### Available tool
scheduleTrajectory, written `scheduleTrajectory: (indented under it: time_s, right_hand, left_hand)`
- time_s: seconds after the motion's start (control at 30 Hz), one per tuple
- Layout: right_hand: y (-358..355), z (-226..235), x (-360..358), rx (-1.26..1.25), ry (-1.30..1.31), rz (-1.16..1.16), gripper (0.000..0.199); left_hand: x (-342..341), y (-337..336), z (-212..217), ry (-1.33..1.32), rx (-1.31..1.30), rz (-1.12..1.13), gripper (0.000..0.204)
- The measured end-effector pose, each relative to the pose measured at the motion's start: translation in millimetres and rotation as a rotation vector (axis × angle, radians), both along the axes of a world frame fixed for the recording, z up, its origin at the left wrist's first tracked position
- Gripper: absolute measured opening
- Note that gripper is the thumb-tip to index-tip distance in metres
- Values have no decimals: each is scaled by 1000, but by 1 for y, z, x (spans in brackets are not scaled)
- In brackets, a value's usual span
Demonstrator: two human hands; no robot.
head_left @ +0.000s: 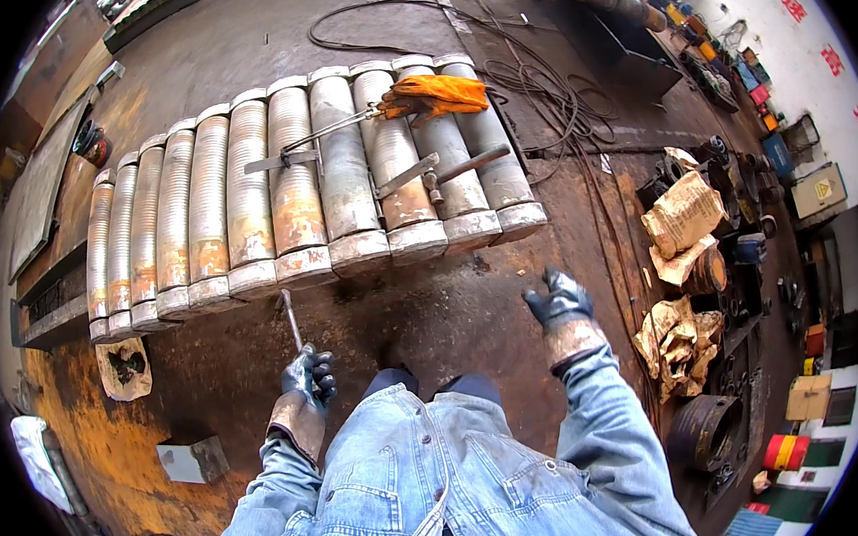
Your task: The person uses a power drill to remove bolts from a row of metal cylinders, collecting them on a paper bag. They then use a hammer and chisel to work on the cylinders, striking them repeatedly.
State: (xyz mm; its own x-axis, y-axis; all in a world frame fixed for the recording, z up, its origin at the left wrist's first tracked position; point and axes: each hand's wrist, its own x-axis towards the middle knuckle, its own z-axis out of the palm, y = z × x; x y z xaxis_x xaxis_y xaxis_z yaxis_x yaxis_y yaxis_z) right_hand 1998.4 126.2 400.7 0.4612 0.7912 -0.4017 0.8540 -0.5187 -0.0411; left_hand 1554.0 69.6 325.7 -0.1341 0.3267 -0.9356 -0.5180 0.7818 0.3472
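My left hand (308, 376), in a dark, worn glove, is closed around a thin metal rod (293, 319). The rod points away from me, its far tip close to the near edge of a row of ribbed metal cylinders (292, 193). My right hand (560, 301), also gloved, hangs free to the right of that row with its fingers apart and nothing in it. On top of the cylinders lie orange work gloves (433, 96), long metal tongs (337, 128), a flat metal bar (407, 175) and a hammer-like tool (472, 164).
Dark cables (561, 103) coil on the floor beyond the row. Crumpled brown paper sacks (683, 215) and dark round metal parts (704, 431) line the right side. A grey metal block (193, 460) stands at lower left, and a stained pale sack (124, 369) lies by the row's left end.
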Motion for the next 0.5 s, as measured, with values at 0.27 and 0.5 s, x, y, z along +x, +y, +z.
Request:
scheduleTrajectory:
  time_s: [0.27, 0.5]
  right_hand:
    - [189, -1, 21, 133, -373, 695, 73]
    - [357, -130, 71, 223, -507, 993, 53]
  left_hand:
    - [-22, 5, 1, 112, -38, 206, 41]
    - [-9, -25, 8, 258, -63, 526, 40]
